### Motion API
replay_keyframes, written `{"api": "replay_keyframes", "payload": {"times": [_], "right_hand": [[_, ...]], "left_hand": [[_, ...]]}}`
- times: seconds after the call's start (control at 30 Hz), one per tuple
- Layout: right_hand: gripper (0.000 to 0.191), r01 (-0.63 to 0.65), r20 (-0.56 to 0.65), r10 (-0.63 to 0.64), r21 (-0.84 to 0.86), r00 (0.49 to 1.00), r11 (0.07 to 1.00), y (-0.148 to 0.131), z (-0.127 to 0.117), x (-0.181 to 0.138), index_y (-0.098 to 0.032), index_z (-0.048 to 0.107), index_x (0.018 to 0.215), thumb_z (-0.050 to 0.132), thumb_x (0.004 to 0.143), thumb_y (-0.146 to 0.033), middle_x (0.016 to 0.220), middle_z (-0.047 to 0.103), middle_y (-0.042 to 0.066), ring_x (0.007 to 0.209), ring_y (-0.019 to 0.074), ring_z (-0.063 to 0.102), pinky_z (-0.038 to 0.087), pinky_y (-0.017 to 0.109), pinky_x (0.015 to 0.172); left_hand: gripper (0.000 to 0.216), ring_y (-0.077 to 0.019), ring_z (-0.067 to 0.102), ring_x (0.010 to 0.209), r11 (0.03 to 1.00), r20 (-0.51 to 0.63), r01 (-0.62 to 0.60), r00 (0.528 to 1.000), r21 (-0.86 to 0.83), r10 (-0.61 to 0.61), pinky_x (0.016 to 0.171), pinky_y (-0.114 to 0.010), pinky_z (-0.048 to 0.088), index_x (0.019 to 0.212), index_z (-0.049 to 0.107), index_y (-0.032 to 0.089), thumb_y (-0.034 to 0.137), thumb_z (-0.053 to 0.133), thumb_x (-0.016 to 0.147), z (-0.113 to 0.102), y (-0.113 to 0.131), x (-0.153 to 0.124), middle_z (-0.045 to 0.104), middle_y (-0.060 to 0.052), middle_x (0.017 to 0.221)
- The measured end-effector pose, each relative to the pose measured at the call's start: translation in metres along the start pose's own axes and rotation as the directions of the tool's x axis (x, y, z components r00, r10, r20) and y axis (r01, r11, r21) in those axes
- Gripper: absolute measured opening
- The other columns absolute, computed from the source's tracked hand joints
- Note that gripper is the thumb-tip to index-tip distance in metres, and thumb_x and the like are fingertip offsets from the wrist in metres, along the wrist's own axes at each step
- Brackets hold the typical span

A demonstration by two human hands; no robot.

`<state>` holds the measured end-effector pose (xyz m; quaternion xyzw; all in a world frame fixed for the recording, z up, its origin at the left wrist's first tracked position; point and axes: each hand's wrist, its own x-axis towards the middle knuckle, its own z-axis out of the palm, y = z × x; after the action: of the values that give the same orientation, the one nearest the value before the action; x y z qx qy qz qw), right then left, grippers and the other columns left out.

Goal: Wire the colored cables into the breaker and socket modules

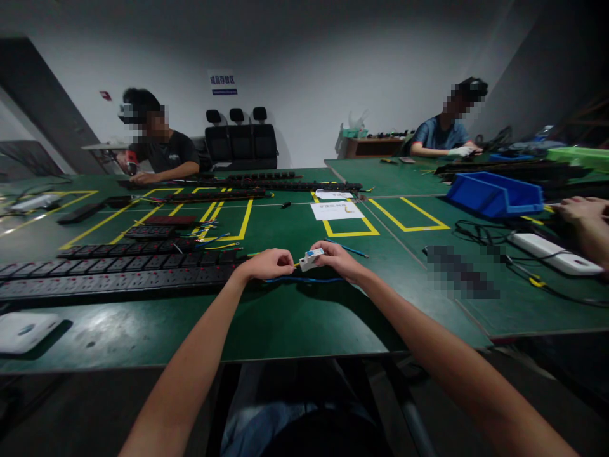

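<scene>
My right hand (339, 259) is closed around a small white circuit breaker (311, 259) with a blue lever, held just above the green table (295, 317). My left hand (269, 263) is pinched shut beside it, its fingertips at the breaker's left end on a thin wire. A blue wire (304, 279) loops under both hands on the table. Another blue wire (349, 249) lies just behind my right hand.
Long black power strips (114, 273) lie in rows to the left, more at the back (266, 185). White paper (337, 210) sits in a yellow-taped box. A blue bin (495, 193) and white device (554, 252) are right. Two people sit at the far side; another hand (583, 216) rests at right.
</scene>
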<state>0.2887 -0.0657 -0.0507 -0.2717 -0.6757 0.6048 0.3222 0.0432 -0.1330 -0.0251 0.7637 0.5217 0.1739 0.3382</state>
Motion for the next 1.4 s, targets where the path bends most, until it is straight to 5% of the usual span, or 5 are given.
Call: {"api": "replay_keyframes", "payload": {"times": [0.87, 1.4], "right_hand": [[0.030, -0.001, -0.045, 0.000, -0.040, 0.999, 0.999, 0.014, -0.002, 0.008, -0.021, 0.068, 0.093, 0.077, 0.069, -0.035, 0.087, 0.070, -0.002, 0.078, 0.0172, 0.062, 0.046, 0.028, 0.071], [0.027, -0.037, 0.009, 0.038, -0.070, 0.999, 0.997, 0.009, 0.000, 0.005, -0.021, 0.066, 0.087, 0.072, 0.061, -0.026, 0.078, 0.066, -0.003, 0.072, 0.0161, 0.058, 0.043, 0.027, 0.066]], "left_hand": [[0.031, -0.0193, 0.066, 0.080, 0.999, 0.004, 0.018, 1.000, 0.048, -0.018, 0.073, -0.028, 0.048, 0.097, 0.065, 0.017, 0.045, 0.062, 0.086, -0.001, -0.001, 0.003, 0.074, -0.005, 0.090], [0.027, -0.0199, 0.068, 0.085, 0.999, 0.009, 0.021, 1.000, 0.029, -0.021, 0.075, -0.028, 0.049, 0.097, 0.067, 0.017, 0.040, 0.063, 0.083, -0.002, 0.001, 0.002, 0.076, -0.006, 0.096]]}}
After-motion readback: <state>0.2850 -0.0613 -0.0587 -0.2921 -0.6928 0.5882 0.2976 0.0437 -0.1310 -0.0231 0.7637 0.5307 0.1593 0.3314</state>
